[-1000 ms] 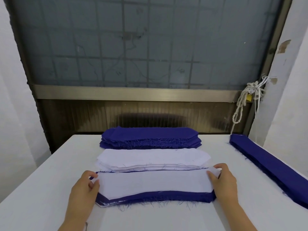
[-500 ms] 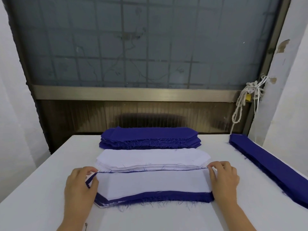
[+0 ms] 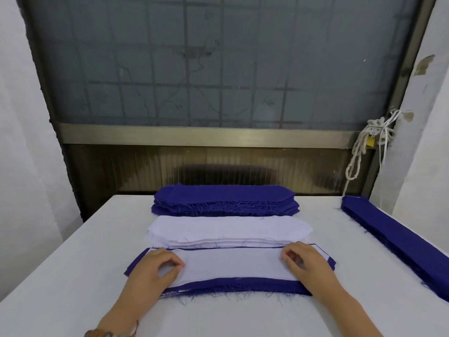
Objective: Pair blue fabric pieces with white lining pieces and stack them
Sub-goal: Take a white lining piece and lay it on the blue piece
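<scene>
- Left grip (image 3: 150,271): lies on the left end of the lining piece (image 3: 230,266), fingers curled, tips down on the cloth. Whether it pinches the cloth or only presses it, I cannot tell.
- Right grip (image 3: 308,263): lies on the right end of the same piece, fingers curled inward, tips on the white cloth. Pinch or press, again I cannot tell.
- The lining piece lies flat on a blue piece (image 3: 233,287), nearest the person on the bench (image 3: 73,276). Blue shows as a wide frayed band along the near edge, a thin line along the far edge, and corners at both ends.
- Under that blue piece more layers show at the near left corner, so the pair tops a low pile.
- Lining stack (image 3: 228,229): white, just behind the pair, its near edge touching or nearly touching the pair's far edge.
- Blue stack (image 3: 223,199): behind the white one at the far edge of the bench, frayed threads along its near side.
- Blue strips (image 3: 393,239): a long narrow pile along the right edge of the bench, well apart from the three middle piles.
- A bracelet (image 3: 104,334) sits on the left wrist at the bottom of the view.
- Behind the bench stands a window (image 3: 218,69) with frosted glass and a grid of bars behind it.
- A rope (image 3: 357,154) hangs at the window's right frame, with a yellow padlock (image 3: 370,142) beside it.
</scene>
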The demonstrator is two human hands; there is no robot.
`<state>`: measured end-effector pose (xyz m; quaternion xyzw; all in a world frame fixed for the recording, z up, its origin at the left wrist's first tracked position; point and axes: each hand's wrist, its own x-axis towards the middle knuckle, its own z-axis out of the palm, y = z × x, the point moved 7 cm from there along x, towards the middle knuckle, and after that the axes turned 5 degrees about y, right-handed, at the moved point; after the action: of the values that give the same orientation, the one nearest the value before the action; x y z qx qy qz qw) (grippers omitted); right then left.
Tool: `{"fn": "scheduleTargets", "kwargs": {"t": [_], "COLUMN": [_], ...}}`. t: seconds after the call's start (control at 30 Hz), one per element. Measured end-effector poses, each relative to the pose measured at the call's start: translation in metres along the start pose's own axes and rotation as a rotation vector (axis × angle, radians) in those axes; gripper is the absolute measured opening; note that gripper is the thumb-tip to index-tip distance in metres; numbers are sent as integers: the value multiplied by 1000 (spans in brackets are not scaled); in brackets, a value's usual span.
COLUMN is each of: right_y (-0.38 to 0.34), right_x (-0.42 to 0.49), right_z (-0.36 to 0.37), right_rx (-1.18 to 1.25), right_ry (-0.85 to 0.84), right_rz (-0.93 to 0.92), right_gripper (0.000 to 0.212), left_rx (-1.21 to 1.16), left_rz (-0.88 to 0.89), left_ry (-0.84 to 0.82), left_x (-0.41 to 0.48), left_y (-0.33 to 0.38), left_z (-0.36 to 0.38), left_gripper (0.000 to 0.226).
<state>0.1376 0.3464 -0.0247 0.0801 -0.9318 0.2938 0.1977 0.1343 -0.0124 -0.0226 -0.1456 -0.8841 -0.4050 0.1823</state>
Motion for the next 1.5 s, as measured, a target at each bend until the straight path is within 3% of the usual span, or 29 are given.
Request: {"fn": "scheduleTargets", "kwargs": {"t": [0.27,0.43,0.63,0.83,1.03,1.27,1.5], "right_y": [-14,-15,-12,-40,-66,-66,-56], "right_x": [15,20,45,107,167,222,253], "right_z": [8,12,11,11,51,95,105], "right_rx": [-209,-325,-450,-258,-192,-238,-193], "right_ry": [-172,-176,-148,36,52,-49,-134], "right_rz": [43,73,115,-46,-143,-47,31], "right_gripper": [16,21,30,4,33,25,23], "left_rx": [170,370,482,458,440,379,309], "left_rz": [17,50,-58,13,54,12,-92], "left_ry": [-100,-132,-220,30,169,124,51], "left_x": [19,23,53,116,184,223,255], "left_y": [14,18,14,33,30,6,-12], "left_z": [6,21,25,24,43,82,82], "left_gripper": [21,19,27,7,23,6,28]}}
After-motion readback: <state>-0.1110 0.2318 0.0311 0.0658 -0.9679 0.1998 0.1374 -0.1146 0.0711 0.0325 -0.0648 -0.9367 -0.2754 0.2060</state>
